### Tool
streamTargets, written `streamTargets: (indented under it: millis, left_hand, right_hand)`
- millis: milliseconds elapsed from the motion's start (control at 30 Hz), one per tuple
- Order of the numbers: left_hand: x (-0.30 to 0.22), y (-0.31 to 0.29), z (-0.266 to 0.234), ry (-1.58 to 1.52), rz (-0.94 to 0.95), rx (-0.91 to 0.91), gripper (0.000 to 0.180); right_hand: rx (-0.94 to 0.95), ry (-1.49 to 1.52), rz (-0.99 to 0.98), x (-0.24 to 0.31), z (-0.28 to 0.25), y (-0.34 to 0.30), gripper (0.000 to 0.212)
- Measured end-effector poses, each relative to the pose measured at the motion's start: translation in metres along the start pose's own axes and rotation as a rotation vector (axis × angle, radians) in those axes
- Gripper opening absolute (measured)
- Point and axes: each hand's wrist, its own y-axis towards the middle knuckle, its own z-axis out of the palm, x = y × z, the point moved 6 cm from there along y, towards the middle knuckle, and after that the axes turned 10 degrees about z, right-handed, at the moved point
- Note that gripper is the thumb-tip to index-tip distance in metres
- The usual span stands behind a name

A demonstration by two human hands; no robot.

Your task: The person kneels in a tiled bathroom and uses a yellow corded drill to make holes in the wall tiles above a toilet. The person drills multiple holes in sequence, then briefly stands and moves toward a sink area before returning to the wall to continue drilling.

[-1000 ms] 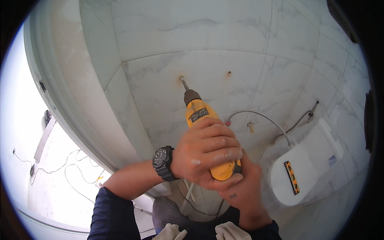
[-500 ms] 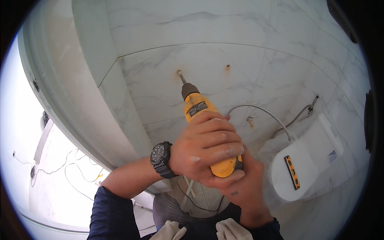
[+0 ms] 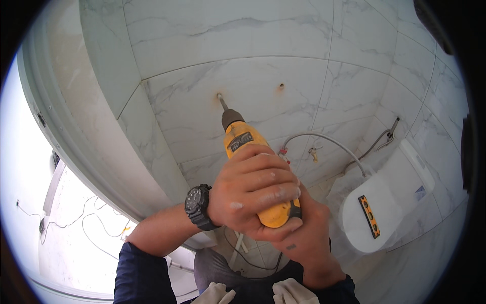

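A yellow power drill (image 3: 276, 215) points away from me at the marbled tile wall (image 3: 192, 119). Its bit (image 3: 223, 103) meets the wall at the left of two marks, and the tip is in or against a hole there. My left hand (image 3: 253, 190), with a black watch (image 3: 198, 206) on the wrist, wraps over the top of the drill body. Below and to the right, my right hand (image 3: 309, 228) is closed at the drill's rear; the handle and trigger are hidden behind the hands. A second hole (image 3: 282, 86) with a brownish smudge shows to the right of the bit.
At right stands a white toilet (image 3: 354, 228) with a yellow spirit level (image 3: 369, 217) on its lid. A flexible hose (image 3: 331, 137) and a small tap (image 3: 314, 153) come off the wall. Cables trail across the bright floor (image 3: 76, 248) beyond the door frame (image 3: 66, 137).
The view has shifted slightly, so the wall and drill sit a little further left. Both hands keep the same hold, and the bit stays at the left hole.
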Motion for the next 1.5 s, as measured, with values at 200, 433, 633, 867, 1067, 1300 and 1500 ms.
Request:
streamTargets:
  millis: [200,433,633,867,1067,1300,1500]
  left_hand:
    - [-0.0003,0.0005,-0.0005,-0.002,-0.003,-0.008,0.034]
    - [0.0013,0.0004,-0.0004,-0.015,-0.012,-0.043,0.033]
    - [0.0022,0.0006,-0.0014,-0.019,-0.015,-0.066,0.032]
    - [0.0011,-0.0003,-0.0025,-0.017,-0.002,-0.075,0.033]
    - [0.0024,-0.0004,-0.0021,-0.019,-0.011,-0.078,0.032]
    - [0.0027,0.0006,-0.0016,-0.013,-0.006,-0.044,0.033]
    - [0.0034,0.0020,-0.0024,0.003,0.031,0.000,0.037]
  right_hand:
    - [0.019,0.010,0.024,0.0016,-0.0012,-0.0008,0.061]
    - [0.017,0.056,0.049,-0.0019,0.0018,0.0004,0.058]
    - [0.028,0.078,0.034,0.0002,0.0009,0.0004,0.057]
    - [0.006,0.090,0.060,0.0011,0.0025,-0.0006,0.056]
    - [0.007,0.041,0.056,0.0002,0.0016,-0.0005,0.055]
    - [0.010,0.032,0.078,-0.0014,0.0008,0.0000,0.058]
    - [-0.012,0.004,0.052,0.0002,0.0008,0.0011,0.063]
